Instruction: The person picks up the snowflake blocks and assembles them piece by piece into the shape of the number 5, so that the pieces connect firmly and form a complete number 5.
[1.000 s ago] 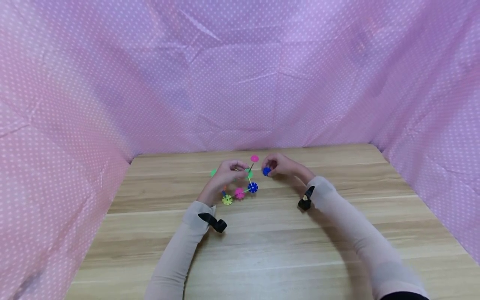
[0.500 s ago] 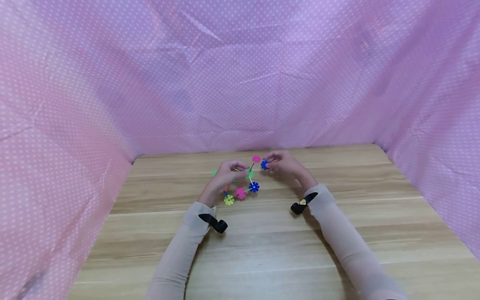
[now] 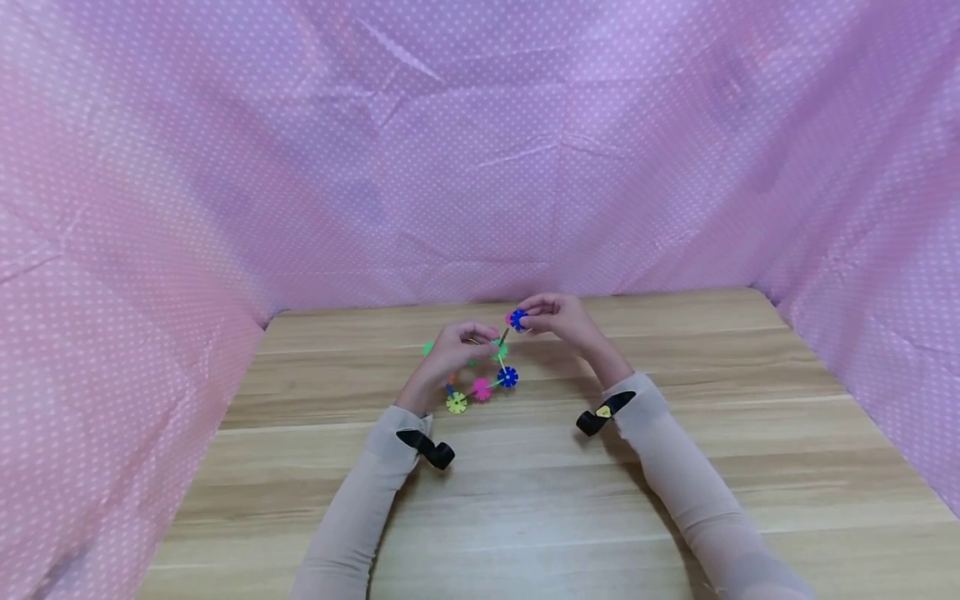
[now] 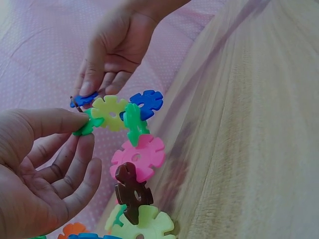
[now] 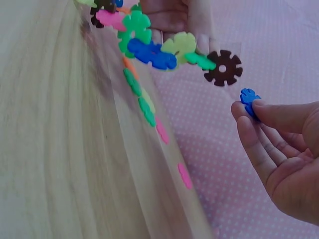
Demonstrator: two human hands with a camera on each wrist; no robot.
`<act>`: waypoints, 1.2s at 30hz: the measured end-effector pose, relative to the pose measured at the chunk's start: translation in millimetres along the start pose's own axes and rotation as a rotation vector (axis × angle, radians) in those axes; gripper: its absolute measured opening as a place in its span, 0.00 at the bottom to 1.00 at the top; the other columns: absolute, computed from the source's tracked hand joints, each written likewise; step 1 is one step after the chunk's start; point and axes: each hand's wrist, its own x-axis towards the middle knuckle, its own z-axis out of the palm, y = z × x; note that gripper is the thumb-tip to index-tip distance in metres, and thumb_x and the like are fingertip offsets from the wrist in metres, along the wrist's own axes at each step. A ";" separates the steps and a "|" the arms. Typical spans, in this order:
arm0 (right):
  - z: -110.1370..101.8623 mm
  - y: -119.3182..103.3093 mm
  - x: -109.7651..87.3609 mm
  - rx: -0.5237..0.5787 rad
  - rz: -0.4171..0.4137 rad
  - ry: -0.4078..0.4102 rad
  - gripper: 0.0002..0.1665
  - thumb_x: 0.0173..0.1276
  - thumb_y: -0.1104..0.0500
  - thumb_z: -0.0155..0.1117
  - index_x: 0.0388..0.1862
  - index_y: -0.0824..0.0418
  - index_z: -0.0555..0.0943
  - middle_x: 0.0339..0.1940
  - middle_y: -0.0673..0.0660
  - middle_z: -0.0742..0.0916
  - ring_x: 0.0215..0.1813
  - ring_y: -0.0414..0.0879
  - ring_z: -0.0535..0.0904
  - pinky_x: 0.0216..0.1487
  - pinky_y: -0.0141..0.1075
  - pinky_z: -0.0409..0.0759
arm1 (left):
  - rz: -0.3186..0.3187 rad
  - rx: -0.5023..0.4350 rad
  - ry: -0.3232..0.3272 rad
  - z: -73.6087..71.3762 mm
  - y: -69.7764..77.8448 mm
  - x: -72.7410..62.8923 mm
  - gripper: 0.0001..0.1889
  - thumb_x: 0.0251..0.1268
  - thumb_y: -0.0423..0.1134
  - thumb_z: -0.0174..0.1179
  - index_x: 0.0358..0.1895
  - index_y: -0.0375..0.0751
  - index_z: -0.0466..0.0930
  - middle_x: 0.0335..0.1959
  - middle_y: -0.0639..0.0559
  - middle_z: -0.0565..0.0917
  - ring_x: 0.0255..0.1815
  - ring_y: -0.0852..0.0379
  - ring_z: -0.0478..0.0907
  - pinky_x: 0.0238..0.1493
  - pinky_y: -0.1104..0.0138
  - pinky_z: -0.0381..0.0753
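Observation:
A chain of notched snowflake discs (image 4: 137, 158) in yellow, green, blue, pink and brown hangs from my left hand (image 3: 453, 346). That thumb and fingers pinch a green disc (image 4: 88, 125) close to the chain's end. Beyond it, a brown disc (image 5: 213, 74) forms the end piece. Between thumb and fingertips, my right hand (image 3: 562, 323) holds a loose blue disc (image 5: 247, 103). In the right wrist view a small gap separates it from the brown disc; in the left wrist view the two overlap. Part of the chain is hidden behind my left hand in the head view.
Several flat discs, among them a pink disc (image 5: 184, 176), lie on the wooden table (image 3: 480, 500) near its far edge. Pink dotted cloth (image 3: 480, 167) hangs behind and at both sides. Each wrist wears a black strap (image 3: 603, 412).
My right hand has moved up and left with the blue disc, bringing it close to the brown end piece. The left hand and its chain have stayed almost still.

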 end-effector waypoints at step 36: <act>9.9 -9.6 -4.8 -0.137 -0.153 -0.073 0.13 0.70 0.67 0.67 0.52 0.69 0.86 0.43 0.66 0.90 0.35 0.42 0.85 0.38 0.32 0.87 | -0.053 -0.066 -0.103 2.6 3.6 2.7 0.15 0.73 0.34 0.61 0.59 0.37 0.80 0.57 0.39 0.84 0.57 0.49 0.82 0.69 0.51 0.77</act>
